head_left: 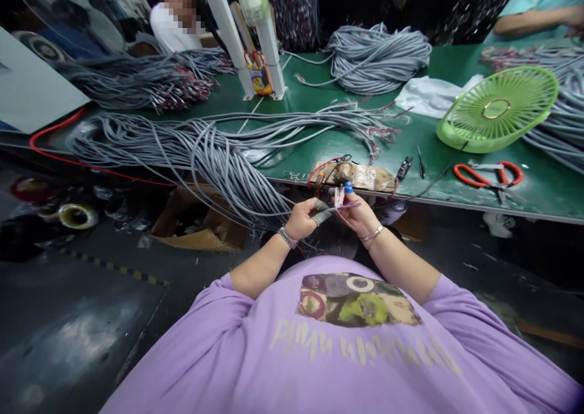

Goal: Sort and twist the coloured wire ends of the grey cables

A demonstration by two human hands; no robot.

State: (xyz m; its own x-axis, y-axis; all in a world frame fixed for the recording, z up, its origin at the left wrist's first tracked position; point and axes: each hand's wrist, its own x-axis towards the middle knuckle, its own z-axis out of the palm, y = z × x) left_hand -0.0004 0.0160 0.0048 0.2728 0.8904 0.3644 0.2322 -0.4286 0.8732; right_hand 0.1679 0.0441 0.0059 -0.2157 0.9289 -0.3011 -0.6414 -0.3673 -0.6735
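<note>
My left hand point(305, 217) is closed, its taped thumb and finger pinching the thin coloured wires point(343, 207) at a grey cable's end. My right hand point(358, 212), with a blue cap on one fingertip, pinches the same wire ends from the other side. Both hands hang just below the front edge of the green table point(319, 149). A thick bundle of grey cables point(219, 158) drapes off that edge towards my left hand. A taped block with red and black wires point(351, 174) sits on the table edge right above my hands.
Red-handled pliers point(488, 175) and a green fan point(497, 109) lie at the right. Cable coils point(378, 58) and more bundles point(137, 82) fill the back. A white post point(269, 37) stands mid-table. Other people sit across. A cardboard box point(196, 225) is below.
</note>
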